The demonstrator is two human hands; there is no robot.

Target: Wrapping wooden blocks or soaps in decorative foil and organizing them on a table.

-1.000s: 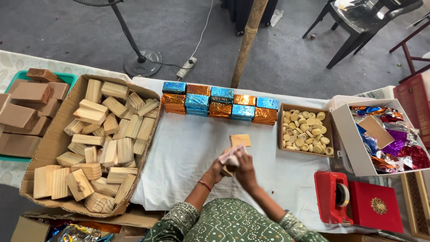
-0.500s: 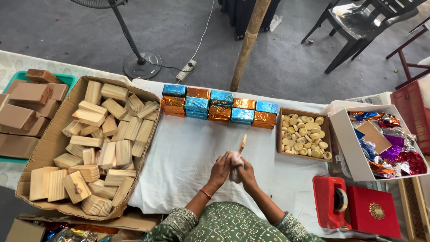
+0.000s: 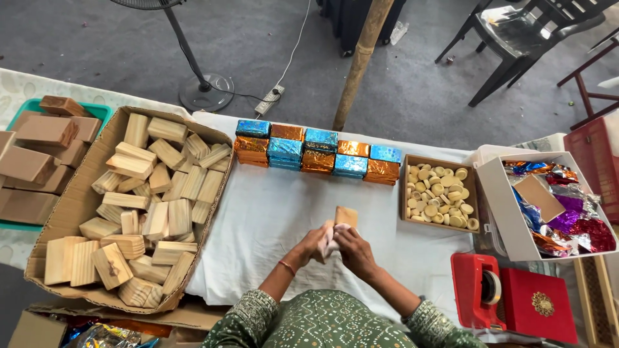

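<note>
I'm holding a small wooden block [image 3: 345, 217] up over the white cloth [image 3: 271, 219], both hands working on it at once. My left hand [image 3: 314, 245] is pinching the lower end of the block together with a bit of pale cloth or paper [image 3: 333, 240], and my right hand [image 3: 356, 252] is pressing in from the other side, fingers curled tight around the same spot. A second ago the block was lying flat on the cloth just beyond my hands; half a second ago I was tipping it up on edge; now it's off the cloth and its broad face is turning back toward me, so I'm judging the rubbing or wrapping of this piece is only getting going. To my left a cardboard box [image 3: 71, 206] is sitting full of bare blocks. Farther out a row of foil-wrapped blocks [image 3: 316, 153] is lining the table edge, with a tray of round discs [image 3: 438, 191] beside it, then a box of foil sheets [image 3: 561, 212] and a red tape dispenser [image 3: 480, 290] at right.
</note>
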